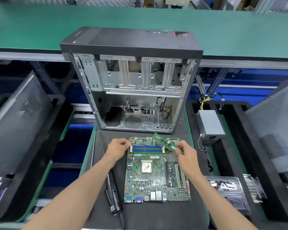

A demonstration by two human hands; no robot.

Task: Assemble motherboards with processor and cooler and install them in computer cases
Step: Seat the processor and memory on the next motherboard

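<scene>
Black mat, one motherboard, two hands

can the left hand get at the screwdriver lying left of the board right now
Probably yes. The left hand is at the memory slots' left end and holds nothing large; the screwdriver lies uncovered on the mat beside the motherboard, under the left forearm. Only the right hand is busy, holding the memory stick.

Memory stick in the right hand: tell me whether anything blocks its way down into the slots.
Nothing visible does. The right hand pinches the memory stick tilted above the right end of the memory slots, which look empty. The left hand touches only their left end, at the latches.
</scene>
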